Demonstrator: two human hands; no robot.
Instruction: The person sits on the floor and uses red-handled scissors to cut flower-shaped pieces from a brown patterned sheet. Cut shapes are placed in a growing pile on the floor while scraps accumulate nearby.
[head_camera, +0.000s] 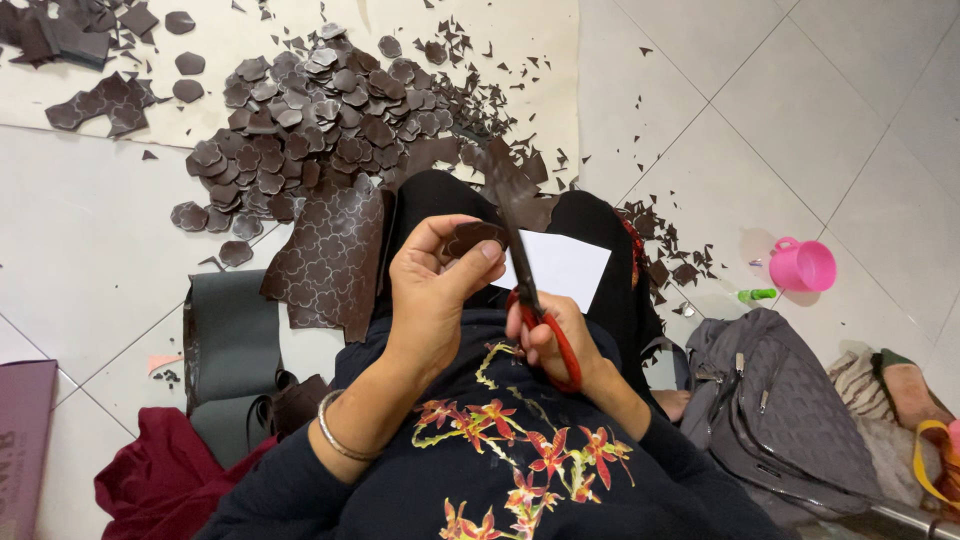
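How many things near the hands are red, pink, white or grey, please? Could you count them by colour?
Red: 2, the scissors in the right hand and the dark red cloth
Pink: 1, the cup
White: 1, the paper sheet
Grey: 2, the quilted bag and the grey sheet
Total: 6
The left hand holds a brown cut piece, not counted.

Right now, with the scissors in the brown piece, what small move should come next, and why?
Probably turn the brown piece a little in the left hand. The scissors in the right hand meet its edge, and the finished pieces in the pile have curved, lobed outlines.
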